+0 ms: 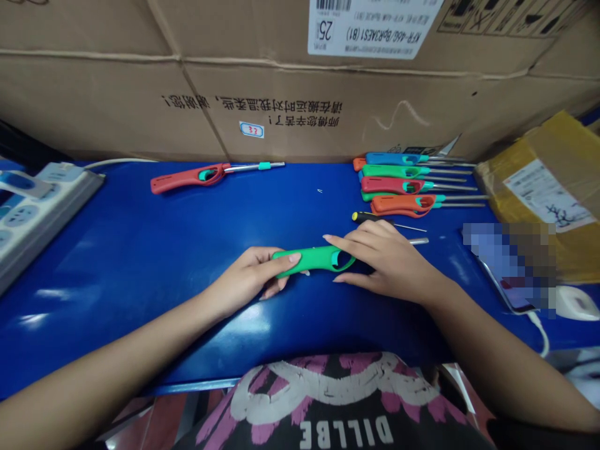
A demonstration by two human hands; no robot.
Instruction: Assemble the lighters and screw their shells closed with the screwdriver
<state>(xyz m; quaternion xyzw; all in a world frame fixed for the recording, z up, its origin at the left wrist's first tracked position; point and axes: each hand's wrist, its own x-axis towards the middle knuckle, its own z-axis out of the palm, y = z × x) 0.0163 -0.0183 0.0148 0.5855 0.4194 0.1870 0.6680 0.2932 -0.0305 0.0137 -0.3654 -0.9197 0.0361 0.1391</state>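
Observation:
A green long-necked gas lighter lies level above the table in front of me. My left hand is closed round its handle end, thumb on top. At the other end, my right hand covers the neck, with fingers and thumb on either side of the trigger guard. The lighter's metal tip sticks out beyond that hand. Just behind the right hand lies a screwdriver with a black and yellow handle, its thin shaft pointing right.
A red gas lighter lies at the back left. Several coloured lighters are stacked at the back right. Cardboard walls the rear edge. A power strip sits left; a taped box, a phone and a white mouse-shaped object are right.

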